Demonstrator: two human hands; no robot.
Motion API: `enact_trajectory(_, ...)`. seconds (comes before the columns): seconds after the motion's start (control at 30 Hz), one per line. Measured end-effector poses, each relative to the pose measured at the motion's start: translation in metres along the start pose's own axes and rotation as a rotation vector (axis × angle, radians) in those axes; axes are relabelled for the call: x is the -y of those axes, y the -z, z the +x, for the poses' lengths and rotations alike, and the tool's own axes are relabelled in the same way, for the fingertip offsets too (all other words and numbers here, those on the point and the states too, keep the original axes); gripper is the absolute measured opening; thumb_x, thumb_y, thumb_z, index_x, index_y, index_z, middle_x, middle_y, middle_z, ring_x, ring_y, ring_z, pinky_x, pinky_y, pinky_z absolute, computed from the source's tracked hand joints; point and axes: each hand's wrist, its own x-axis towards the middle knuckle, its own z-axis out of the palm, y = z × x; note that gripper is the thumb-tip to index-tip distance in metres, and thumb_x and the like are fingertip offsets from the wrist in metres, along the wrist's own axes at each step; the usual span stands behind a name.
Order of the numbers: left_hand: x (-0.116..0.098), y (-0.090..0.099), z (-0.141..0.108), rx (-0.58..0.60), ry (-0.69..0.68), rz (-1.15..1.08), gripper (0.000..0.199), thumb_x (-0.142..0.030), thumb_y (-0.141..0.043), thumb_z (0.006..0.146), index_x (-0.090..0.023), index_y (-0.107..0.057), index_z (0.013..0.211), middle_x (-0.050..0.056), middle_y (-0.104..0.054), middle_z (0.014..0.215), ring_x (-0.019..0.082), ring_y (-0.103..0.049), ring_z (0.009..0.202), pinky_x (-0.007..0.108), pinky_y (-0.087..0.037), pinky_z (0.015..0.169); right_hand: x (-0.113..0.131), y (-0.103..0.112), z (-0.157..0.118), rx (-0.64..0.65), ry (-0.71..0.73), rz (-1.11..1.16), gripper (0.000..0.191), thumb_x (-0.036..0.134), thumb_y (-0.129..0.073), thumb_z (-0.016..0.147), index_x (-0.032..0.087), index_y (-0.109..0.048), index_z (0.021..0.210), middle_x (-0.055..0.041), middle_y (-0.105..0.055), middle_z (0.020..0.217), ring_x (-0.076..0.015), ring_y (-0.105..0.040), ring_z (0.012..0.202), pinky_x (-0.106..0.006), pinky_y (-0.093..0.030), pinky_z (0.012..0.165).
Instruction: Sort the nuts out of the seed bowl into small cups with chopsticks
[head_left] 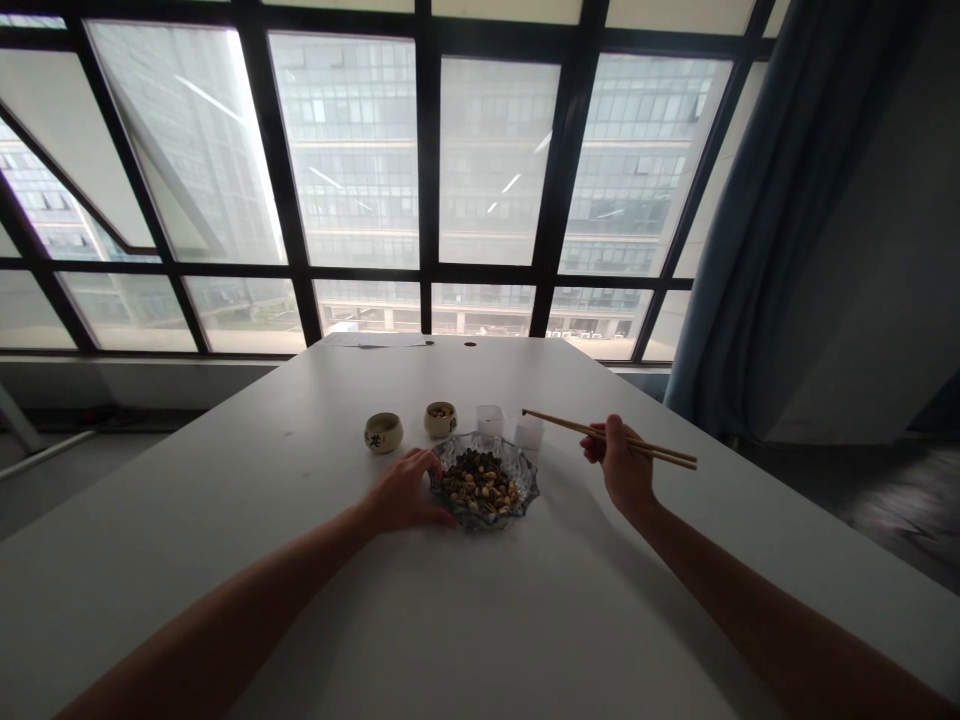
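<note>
A scalloped glass bowl (529, 487) holds a mix of dark seeds and paler nuts or beans. My left hand (409, 492) grips its left side, fingers at the far rim and thumb at the near side. To the right, my right hand (624, 465) is closed round a pair of wooden chopsticks (566, 422) held above the table. Their tips point left, over a small white square cup (529, 432); a small dark piece seems to be at the tips, too small to name. Another white cup (490, 418) stands beside it, behind the bowl.
Two small cream cups with dark characters stand behind my left hand: a left one (384, 434) and a right one (441, 420) with nuts or beans inside. Papers (375, 340) lie at the far end of the white table (300, 420). A blue curtain (735, 300) hangs right.
</note>
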Motion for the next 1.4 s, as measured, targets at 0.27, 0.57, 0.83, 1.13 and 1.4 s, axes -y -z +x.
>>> enact_trajectory(0.27,-0.001,0.0,0.0,0.003,0.005,0.006,0.071,-0.069,-0.088,0.047,-0.022,-0.058,0.09,0.01,-0.067,0.106,0.03,-0.065,0.097,0.041,-0.053,0.085,-0.014,0.007,0.008,0.012,0.009,-0.095,0.061,0.076,-0.068,0.074,0.015,-0.066,0.077,-0.0038,-0.068,0.056,-0.0135,-0.06,0.045,-0.025,-0.047,0.042)
enact_trajectory(0.57,-0.001,-0.002,0.001,0.001,-0.005,0.005,0.071,-0.07,-0.087,0.047,-0.021,-0.059,0.09,0.01,-0.067,0.104,0.031,-0.064,0.098,0.042,-0.053,0.086,-0.006,0.006,0.007,0.126,0.085,-0.216,0.062,0.078,-0.063,0.077,0.016,-0.066,0.078,-0.0035,-0.067,0.059,-0.0123,-0.057,0.043,-0.024,-0.046,0.04)
enact_trajectory(0.83,0.002,-0.004,0.0,-0.023,-0.032,0.019,0.072,-0.071,-0.087,0.046,-0.021,-0.058,0.09,0.01,-0.067,0.105,0.03,-0.064,0.099,0.041,-0.053,0.086,0.016,-0.004,-0.035,0.546,0.27,-0.358,0.048,0.058,-0.053,0.096,0.018,-0.066,0.073,-0.0049,-0.067,0.057,-0.0142,-0.058,0.045,-0.025,-0.047,0.043)
enact_trajectory(1.13,0.006,-0.005,0.0,-0.042,-0.078,0.036,0.071,-0.069,-0.088,0.047,-0.021,-0.057,0.09,0.009,-0.066,0.104,0.03,-0.063,0.098,0.041,-0.053,0.085,0.024,-0.011,-0.052,0.762,0.654,-0.568,0.036,0.036,-0.057,0.098,0.02,-0.059,0.066,0.0013,-0.057,0.054,-0.0094,-0.048,0.044,-0.022,-0.037,0.046)
enact_trajectory(1.4,0.004,-0.003,0.0,-0.049,-0.086,0.02,0.07,-0.067,-0.089,0.047,-0.021,-0.058,0.089,0.009,-0.067,0.102,0.029,-0.063,0.097,0.04,-0.053,0.085,0.029,-0.016,-0.059,0.754,0.601,-0.533,0.036,0.036,-0.052,0.1,0.02,-0.057,0.068,0.0016,-0.057,0.055,-0.01,-0.049,0.046,-0.022,-0.038,0.047)
